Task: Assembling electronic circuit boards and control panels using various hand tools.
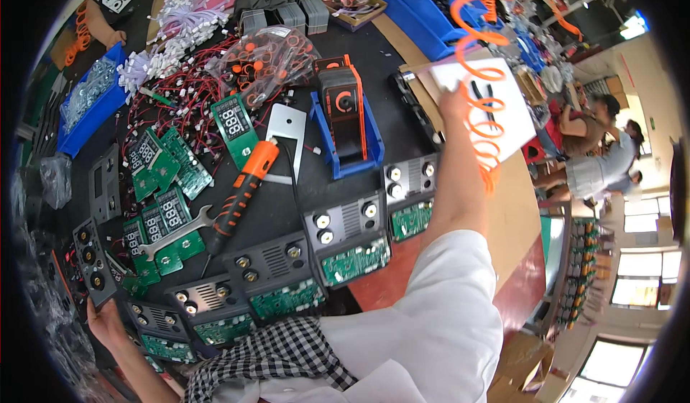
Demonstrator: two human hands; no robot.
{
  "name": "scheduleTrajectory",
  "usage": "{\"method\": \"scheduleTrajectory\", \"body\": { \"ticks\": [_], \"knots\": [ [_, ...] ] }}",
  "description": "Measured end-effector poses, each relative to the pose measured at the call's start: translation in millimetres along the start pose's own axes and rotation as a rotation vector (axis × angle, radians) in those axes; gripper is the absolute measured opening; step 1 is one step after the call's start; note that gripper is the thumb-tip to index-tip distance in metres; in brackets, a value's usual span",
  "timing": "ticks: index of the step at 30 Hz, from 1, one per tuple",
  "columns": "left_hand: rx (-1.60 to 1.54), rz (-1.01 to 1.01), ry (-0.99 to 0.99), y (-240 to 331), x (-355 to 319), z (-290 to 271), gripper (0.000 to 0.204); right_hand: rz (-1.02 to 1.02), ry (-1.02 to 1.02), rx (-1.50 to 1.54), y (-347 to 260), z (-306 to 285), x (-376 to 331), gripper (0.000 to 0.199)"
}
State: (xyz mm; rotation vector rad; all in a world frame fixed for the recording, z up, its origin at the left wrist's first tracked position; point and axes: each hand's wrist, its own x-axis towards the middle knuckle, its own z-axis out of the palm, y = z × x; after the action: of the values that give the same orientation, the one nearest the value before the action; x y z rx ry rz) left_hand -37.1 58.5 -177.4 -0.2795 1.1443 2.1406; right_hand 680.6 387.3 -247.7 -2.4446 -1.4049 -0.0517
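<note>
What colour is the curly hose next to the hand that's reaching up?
Bright orange. The coiled hose hangs beside the right hand, seen clearly in the head view.

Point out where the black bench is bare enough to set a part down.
One bare strip of black bench lies between the orange-handled screwdriver, the blue cradle and the row of grey panels. Left of it, green circuit boards and red wires crowd the surface.

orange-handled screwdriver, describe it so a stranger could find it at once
On the black worktable, look left of the upright blue cradle. The orange-and-black-handled screwdriver lies diagonally beside a silver open-ended spanner; it is the only orange-handled tool among the green circuit boards.
</note>
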Motion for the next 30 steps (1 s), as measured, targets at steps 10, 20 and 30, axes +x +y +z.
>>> {"method": "scheduleTrajectory", "body": {
  "ticks": [10, 20, 30],
  "knots": [
    [0.034, 0.14, -0.034, -25.1, -8.4, 18.2, 0.03, 0.156, 0.14, -0.401, 269.3, 55.3, 131.7, 0.043],
    [0.01, 0.075, -0.133, -31.9, -31.8, 32.5, 0.038, 0.471, -0.179, 0.37, 107.8, -9.1, 86.4, 0.042],
    [0.003, 0.137, -0.17, -28.6, -63.7, 30.5, 0.034, -0.161, -1.456, 1.413, -156.7, -103.1, -203.8, 0.057]
  ]
}}
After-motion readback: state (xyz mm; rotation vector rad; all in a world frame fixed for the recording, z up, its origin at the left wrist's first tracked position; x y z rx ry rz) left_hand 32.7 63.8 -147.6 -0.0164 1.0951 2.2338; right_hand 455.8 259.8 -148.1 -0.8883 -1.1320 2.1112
